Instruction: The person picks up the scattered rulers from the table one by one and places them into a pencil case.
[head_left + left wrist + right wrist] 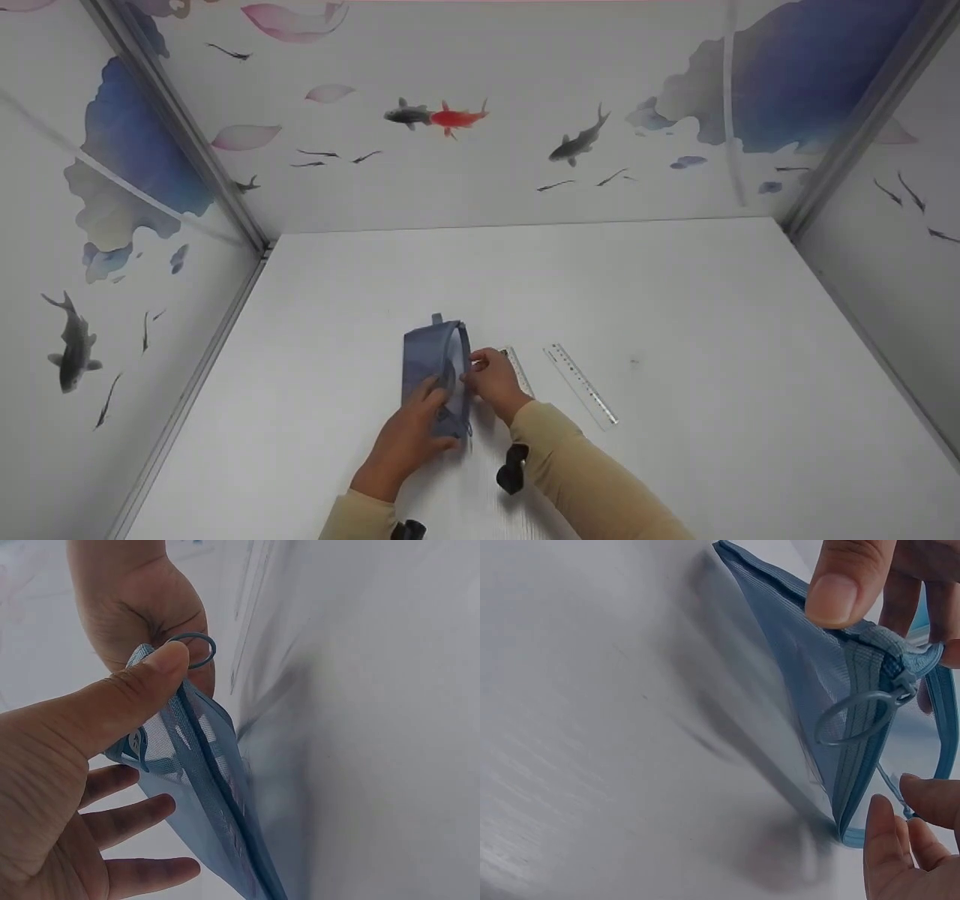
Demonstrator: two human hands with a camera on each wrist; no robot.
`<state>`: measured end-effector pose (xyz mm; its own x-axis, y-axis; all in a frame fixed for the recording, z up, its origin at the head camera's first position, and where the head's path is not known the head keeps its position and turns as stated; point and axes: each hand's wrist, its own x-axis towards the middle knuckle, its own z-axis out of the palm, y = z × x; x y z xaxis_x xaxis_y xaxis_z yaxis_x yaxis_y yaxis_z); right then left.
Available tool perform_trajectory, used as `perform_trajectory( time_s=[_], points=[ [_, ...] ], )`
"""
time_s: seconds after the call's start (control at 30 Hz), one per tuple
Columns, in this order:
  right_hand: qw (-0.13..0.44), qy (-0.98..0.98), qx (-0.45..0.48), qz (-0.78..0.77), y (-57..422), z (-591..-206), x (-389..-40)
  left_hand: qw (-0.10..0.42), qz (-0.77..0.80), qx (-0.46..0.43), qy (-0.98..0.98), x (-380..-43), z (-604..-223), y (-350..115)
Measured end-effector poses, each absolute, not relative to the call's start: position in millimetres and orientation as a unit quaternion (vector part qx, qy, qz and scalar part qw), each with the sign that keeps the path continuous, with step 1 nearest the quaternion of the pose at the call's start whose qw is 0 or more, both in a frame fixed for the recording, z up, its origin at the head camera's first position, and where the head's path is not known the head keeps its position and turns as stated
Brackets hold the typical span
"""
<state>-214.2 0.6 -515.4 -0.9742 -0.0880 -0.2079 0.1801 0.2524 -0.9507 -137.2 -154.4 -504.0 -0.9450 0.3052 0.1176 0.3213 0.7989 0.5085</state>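
Observation:
A blue zip pouch (424, 352) with see-through mesh stands tilted on its side, its mouth gaping to the right. My left hand (405, 442) grips the near part of it. In the left wrist view the thumb (146, 682) presses the edge beside a zip pull ring (213, 652), while three fingers spread along the far side. My right hand (496, 381) is at the right rim of the mouth, with curled thumb and fingers holding there. From the right wrist, its fingertips (885, 829) show by the lower rim, and the ring hangs under the left thumb.
A clear ruler (581, 382) lies on the white table (675, 300) right of the hands. Another ruler (519, 371) is partly hidden by the right hand. White panels with painted fish enclose the table at the back and both sides.

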Motion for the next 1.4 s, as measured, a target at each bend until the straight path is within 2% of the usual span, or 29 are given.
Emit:
perform_trajectory(
  time_s=[0.53,0.93,1.4],
  points=[
    [0.084,0.795,0.001,-0.6,12,-513,-215,0.022,-0.288,-0.172,-0.942,-137,-506,-155],
    [0.043,0.825,-0.047,-0.562,30,-503,-215,0.014,-0.272,-0.162,-0.948,-137,-507,-154],
    [0.014,0.863,-0.047,-0.504,57,-496,-219,0.011,-0.273,-0.153,-0.95,-137,-509,-153]
  ],
)
